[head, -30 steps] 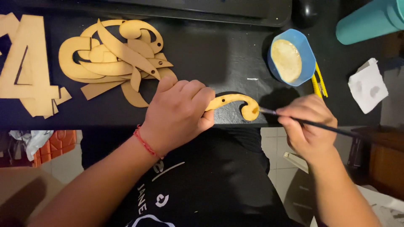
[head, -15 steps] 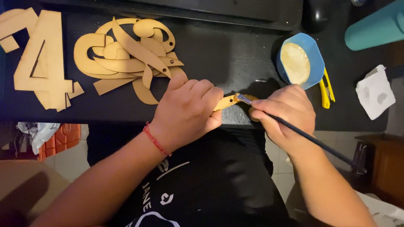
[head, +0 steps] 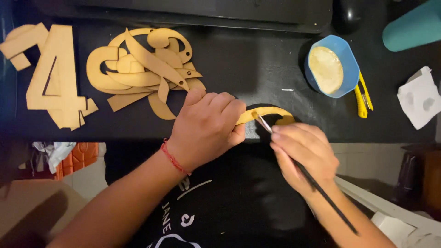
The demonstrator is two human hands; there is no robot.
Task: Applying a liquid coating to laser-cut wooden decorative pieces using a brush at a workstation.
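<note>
My left hand (head: 206, 126) presses down on one end of a curved tan cardboard cutout (head: 271, 112) at the front edge of the black table (head: 257, 59). My right hand (head: 305, 154) grips a thin dark-handled paintbrush (head: 321, 186), and its tip touches the top of the cutout just right of my left fingers. A red string bracelet circles my left wrist.
A pile of curved tan cutouts (head: 147, 69) and a large numeral-shaped cutout (head: 53, 76) lie at the left. A blue bowl of pale liquid (head: 330, 66), a yellow utility knife (head: 363, 96), a white tissue (head: 420, 98) and a teal cup (head: 413, 25) are at the right.
My right hand has moved left from the cutout's right end, bringing the brush tip onto the piece close to my left fingers. My left hand stays pressed on the cutout.
</note>
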